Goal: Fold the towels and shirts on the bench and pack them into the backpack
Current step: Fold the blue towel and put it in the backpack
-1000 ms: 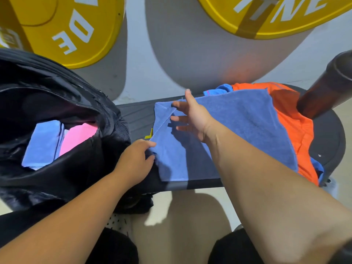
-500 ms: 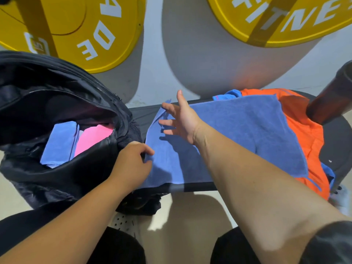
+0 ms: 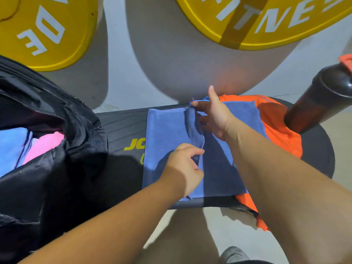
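1. the blue towel (image 3: 165, 134) lies on the dark desk (image 3: 122, 126), right of the open backpack (image 3: 57, 178), with its left part being turned over toward the right.
2. the left hand (image 3: 182, 166) pinches the raised edge at the near side, fingers curled on the cloth. the right hand (image 3: 215, 119) grips the same edge at the far side, thumb pointing up.
3. the orange shirt (image 3: 276, 119) lies under the towel and spills over the near right edge of the desk.
4. risk: the two hands may carry the edge across unevenly, so the fold would land skewed and bulky for packing.
5. risk: the towel sits directly on the shirt. dragging it could pull the shirt along, and the overhanging part could slide to the floor.
6. risk: the towel's near edge reaches the desk's rim, so a tug toward the person might drop it off.
7. a light blue cloth (image 3: 11, 145) and a pink cloth (image 3: 43, 143) already sit in the backpack.
8. writing: yellow letters "jc" (image 3: 134, 145) on the desk, the rest hidden by the towel.
9. the right yellow plate (image 3: 266, 20) reads "itne", probably part of "fitness". the left yellow plate (image 3: 43, 31) shows "de".
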Demonstrator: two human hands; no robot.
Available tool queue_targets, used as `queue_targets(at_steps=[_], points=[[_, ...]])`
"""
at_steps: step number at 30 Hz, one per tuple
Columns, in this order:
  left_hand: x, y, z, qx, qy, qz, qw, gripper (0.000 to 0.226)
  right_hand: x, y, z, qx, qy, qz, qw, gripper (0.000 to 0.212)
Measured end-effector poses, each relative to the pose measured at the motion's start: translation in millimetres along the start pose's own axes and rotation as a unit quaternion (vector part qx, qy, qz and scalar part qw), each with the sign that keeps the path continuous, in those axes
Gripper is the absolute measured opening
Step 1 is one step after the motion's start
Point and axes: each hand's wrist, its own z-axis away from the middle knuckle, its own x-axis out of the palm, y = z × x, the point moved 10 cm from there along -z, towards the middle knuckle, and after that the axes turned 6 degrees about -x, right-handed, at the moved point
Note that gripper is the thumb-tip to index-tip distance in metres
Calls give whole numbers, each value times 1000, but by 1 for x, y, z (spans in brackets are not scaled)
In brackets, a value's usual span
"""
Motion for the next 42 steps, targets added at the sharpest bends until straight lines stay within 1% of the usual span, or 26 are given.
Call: queue_targets(at_steps=[3, 8, 12, 14, 17, 20, 22, 25, 28, 30, 33, 37, 39, 42], points=[[33, -6, 4, 29, -43, -46, 998, 52, -17, 13, -4, 3, -5, -4, 1000, 80], [43, -25, 21, 64, -24, -164, 984, 70, -25, 16, 1, 12, -21, 36, 999, 78], [48, -27, 32, 115, -13, -240, 964, 78, -23, 23, 4, 27, -36, 66, 997, 92], [49, -28, 35, 137, -5, -249, 959, 71, -26, 27, 6, 29, -29, 75, 996, 95], [53, -24, 39, 187, -4, -267, 945, 49, -32, 31, 11, 29, -23, 81, 996, 89], [55, -20, 45, 241, 10, -274, 931, 29, -42, 38, 17, 41, -22, 103, 994, 92], [55, -19, 47, 263, 26, -273, 925, 23, -46, 40, 22, 42, -26, 115, 992, 93], [53, -17, 48, 277, 48, -268, 922, 24, -47, 41, 33, 43, -33, 123, 991, 89], [51, -18, 47, 263, 54, -239, 933, 14, -48, 43, 39, 39, -28, 143, 989, 81], [51, -18, 48, 254, 46, -222, 940, 15, -47, 43, 39, 36, -26, 153, 987, 82], [44, -20, 46, 227, 38, -157, 960, 12, -45, 42, 36, 30, -15, 173, 984, 84], [32, -15, 43, 205, 38, -79, 975, 7, -39, 37, 29, 17, -8, 191, 981, 80], [27, -11, 39, 172, 41, -38, 983, 8, -33, 30, 28, 0, -7, 177, 984, 79], [26, 3, 33, 136, 37, 10, 990, 5, -33, 13, 31, -31, -2, 105, 994, 74]])
